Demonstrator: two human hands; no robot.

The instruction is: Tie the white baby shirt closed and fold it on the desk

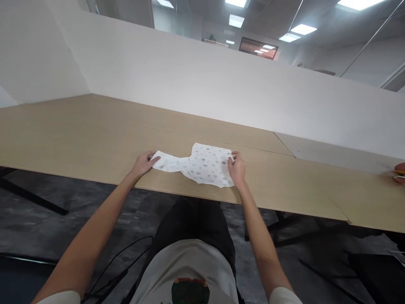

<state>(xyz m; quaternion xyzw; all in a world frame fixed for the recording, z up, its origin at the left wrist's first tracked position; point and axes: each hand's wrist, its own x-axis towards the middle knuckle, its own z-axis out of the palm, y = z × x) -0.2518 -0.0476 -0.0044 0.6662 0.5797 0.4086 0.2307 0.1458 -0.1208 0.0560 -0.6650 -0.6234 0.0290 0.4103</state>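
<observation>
- White printed cloth [198,164], a small piece with tiny grey-green motifs, lies flat on the wooden table [79,135] close to its near edge, its narrow end pointing left and its wider part to the right.
- Left hand [144,162] has its fingers pinched on the cloth's narrow left tip, pressing it to the wood, which seems to keep that end taut.
- Right hand [236,166] grips the far right corner of the cloth between thumb and fingertips; with both ends held the fabric stays spread out, not bunched.
- Both forearms reach out from the near side, so the cloth sits straight ahead of the person's body.
- White partition wall [221,88] rises along the table's far edge.
- At the far right edge, part of another person's hand [399,172] rests on the table, well apart from the cloth.
</observation>
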